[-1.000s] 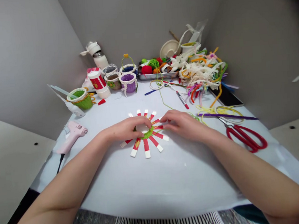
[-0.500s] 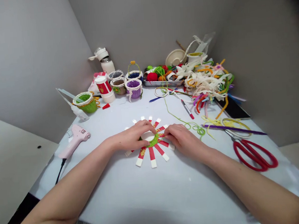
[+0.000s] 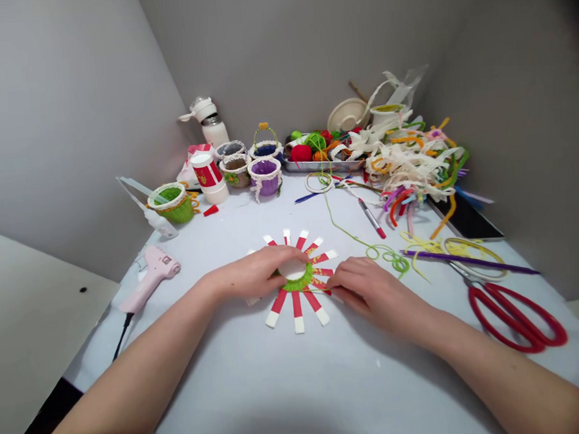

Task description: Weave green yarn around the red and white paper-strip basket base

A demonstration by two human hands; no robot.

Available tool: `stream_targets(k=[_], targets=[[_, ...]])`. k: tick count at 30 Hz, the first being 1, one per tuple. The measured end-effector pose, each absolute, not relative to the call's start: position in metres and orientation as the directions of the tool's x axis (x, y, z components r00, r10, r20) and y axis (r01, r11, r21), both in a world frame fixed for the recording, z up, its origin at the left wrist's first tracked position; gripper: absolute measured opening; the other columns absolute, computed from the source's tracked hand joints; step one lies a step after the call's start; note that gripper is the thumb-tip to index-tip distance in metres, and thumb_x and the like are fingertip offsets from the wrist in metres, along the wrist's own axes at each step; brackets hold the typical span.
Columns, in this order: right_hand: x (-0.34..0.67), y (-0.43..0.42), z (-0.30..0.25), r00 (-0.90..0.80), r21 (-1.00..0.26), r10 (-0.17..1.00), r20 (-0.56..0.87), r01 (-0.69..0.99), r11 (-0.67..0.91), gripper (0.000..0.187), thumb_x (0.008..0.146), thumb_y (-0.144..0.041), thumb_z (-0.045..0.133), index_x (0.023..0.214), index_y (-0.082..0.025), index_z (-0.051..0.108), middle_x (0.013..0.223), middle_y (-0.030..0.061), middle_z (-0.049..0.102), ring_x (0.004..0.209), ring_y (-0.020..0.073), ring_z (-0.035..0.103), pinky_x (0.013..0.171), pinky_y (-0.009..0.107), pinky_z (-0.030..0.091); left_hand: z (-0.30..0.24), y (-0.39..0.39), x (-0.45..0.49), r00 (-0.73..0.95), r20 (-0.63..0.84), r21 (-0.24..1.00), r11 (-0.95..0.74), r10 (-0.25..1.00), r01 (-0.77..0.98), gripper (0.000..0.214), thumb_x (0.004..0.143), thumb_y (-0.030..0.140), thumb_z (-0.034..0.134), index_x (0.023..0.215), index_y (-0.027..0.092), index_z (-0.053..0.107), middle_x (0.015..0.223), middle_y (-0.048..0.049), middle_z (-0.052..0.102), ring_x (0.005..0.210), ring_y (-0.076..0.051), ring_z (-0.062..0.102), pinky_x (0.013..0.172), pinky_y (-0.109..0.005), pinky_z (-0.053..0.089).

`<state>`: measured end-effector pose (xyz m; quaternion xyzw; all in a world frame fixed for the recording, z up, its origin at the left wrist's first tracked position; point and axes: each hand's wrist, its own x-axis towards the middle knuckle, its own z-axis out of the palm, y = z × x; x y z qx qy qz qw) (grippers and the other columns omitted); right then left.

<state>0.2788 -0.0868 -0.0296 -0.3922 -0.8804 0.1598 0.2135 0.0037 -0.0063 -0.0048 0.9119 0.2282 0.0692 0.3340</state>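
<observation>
A paper cup cut into red-and-white strips [image 3: 321, 315] lies fanned out like a sun on the white table. Green yarn [image 3: 299, 284] is woven in a band around its round white base. My left hand [image 3: 254, 271] grips the cup from the left, thumb and fingers curved around the woven ring and hiding the strips there. On the right side, my right hand [image 3: 359, 285] pinches a strand of the green yarn, drawn out past the strips. A loose tail of that yarn [image 3: 399, 262] curls on the table beyond the right hand and runs back to the tray.
To the right lie red-handled scissors [image 3: 507, 313], a purple stick [image 3: 468, 260] and a marker [image 3: 372, 218]. A pink glue gun [image 3: 148, 278] rests at left. Behind stand small woven baskets [image 3: 266, 178], a red-and-white cup [image 3: 209, 176], a yarn tray [image 3: 323, 165] and a ribbon heap [image 3: 410, 161].
My right hand has shifted slightly down, and the yarn strand now stretches straight from the ring's lower edge to its fingers. My left fingers stay around the ring. The view has shifted slightly.
</observation>
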Motion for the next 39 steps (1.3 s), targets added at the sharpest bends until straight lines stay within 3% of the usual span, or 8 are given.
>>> stream_targets(k=[6, 13, 21, 28, 35, 39], targets=[[0.276, -0.097, -0.024, -0.659, -0.388, 0.722, 0.211, 0.622, 0.68, 0.021, 0.105, -0.014, 0.051, 0.1, -0.02, 0.071, 0.091, 0.0064, 0.073, 0.09, 0.0231, 0.065, 0.087, 0.041, 0.047, -0.007, -0.01, 0.012, 0.848, 0.001, 0.646, -0.647, 0.53, 0.404, 0.039, 0.095, 0.022, 0.07, 0.133, 0.021, 0.06, 0.139, -0.0102, 0.067, 0.128, -0.029, 0.063, 0.112, -0.044, 0.048], [0.279, -0.102, -0.016, -0.694, -0.378, 0.699, 0.176, 0.607, 0.699, 0.022, 0.101, -0.009, 0.052, 0.091, -0.019, 0.069, 0.09, 0.0065, 0.069, 0.085, 0.022, 0.06, 0.077, 0.036, 0.047, -0.008, -0.007, 0.01, 0.854, -0.059, 0.681, -0.605, 0.516, 0.413, 0.041, 0.095, 0.009, 0.06, 0.133, 0.024, 0.06, 0.141, -0.0078, 0.066, 0.126, -0.025, 0.064, 0.108, -0.04, 0.05], [0.277, -0.117, -0.019, -0.779, -0.372, 0.624, 0.064, 0.562, 0.739, 0.024, 0.094, -0.003, 0.054, 0.079, -0.02, 0.062, 0.084, 0.0049, 0.063, 0.08, 0.0203, 0.058, 0.066, 0.031, 0.044, -0.003, -0.005, 0.007, 0.863, -0.09, 0.706, -0.579, 0.497, 0.407, 0.043, 0.095, 0.007, 0.061, 0.133, 0.025, 0.061, 0.14, -0.0058, 0.069, 0.122, -0.024, 0.067, 0.107, -0.039, 0.05], [0.284, -0.104, -0.025, -0.619, -0.244, 0.777, 0.115, 0.74, 0.627, 0.022, 0.097, -0.007, 0.054, 0.083, -0.019, 0.064, 0.084, 0.0064, 0.064, 0.08, 0.0227, 0.059, 0.068, 0.034, 0.044, -0.002, -0.005, 0.007, 0.864, -0.089, 0.709, -0.578, 0.496, 0.405, 0.046, 0.092, 0.004, 0.062, 0.132, 0.025, 0.062, 0.139, -0.0037, 0.069, 0.122, -0.023, 0.067, 0.107, -0.037, 0.05], [0.279, -0.078, -0.039, -0.322, -0.408, 0.919, 0.226, 0.826, 0.389, 0.017, 0.099, -0.014, 0.054, 0.086, -0.02, 0.064, 0.087, 0.0062, 0.068, 0.084, 0.0234, 0.063, 0.074, 0.035, 0.047, -0.005, -0.011, 0.012, 0.898, -0.067, 0.731, -0.592, 0.435, 0.341, 0.044, 0.092, 0.004, 0.06, 0.13, 0.025, 0.061, 0.139, -0.0063, 0.068, 0.128, -0.025, 0.064, 0.11, -0.041, 0.05], [0.277, -0.074, -0.044, -0.286, -0.47, 0.934, 0.213, 0.808, 0.355, 0.017, 0.097, -0.015, 0.054, 0.085, -0.022, 0.063, 0.086, 0.005, 0.068, 0.082, 0.0217, 0.063, 0.073, 0.033, 0.046, -0.004, -0.015, 0.015, 0.902, -0.036, 0.732, -0.603, 0.431, 0.317, 0.04, 0.093, 0.006, 0.059, 0.129, 0.024, 0.06, 0.136, -0.0076, 0.068, 0.123, -0.025, 0.066, 0.107, -0.041, 0.051]])
